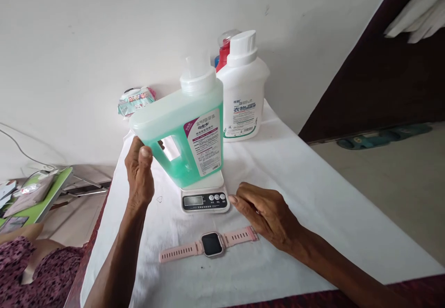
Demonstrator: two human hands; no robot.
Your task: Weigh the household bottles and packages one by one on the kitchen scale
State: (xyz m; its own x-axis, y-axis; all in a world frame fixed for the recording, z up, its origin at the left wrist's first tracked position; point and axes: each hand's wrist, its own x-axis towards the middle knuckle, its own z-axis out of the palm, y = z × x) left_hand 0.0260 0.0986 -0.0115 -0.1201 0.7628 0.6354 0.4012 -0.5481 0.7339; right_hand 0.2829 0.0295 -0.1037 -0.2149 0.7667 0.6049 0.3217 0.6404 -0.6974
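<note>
Nearest, on the white-covered tabletop (306,206), a pink watch (212,244) lies flat towards the near edge, dark screen up, its strap stretched out roughly along that edge. Past the strap's right end, the right hand (269,213) hovers with its fingers curled closed and no object visible in it; the thumb points at the right front corner of a small white scale (205,201), too close to tell whether it touches. The left hand (139,176), over the left part of the tabletop, grips the handle end of a green bottle (165,122), thumb on the near side, the other fingers mostly hidden. That bottle is over the scale's platform, tilted; whether its whole base rests there cannot be told. Beyond it, near the far right corner, a white bottle (245,85) stands upright, with a red container (224,53) partly hidden behind. A soft packet (136,100) sits by the far left corner, near the wall (104,30).
</note>
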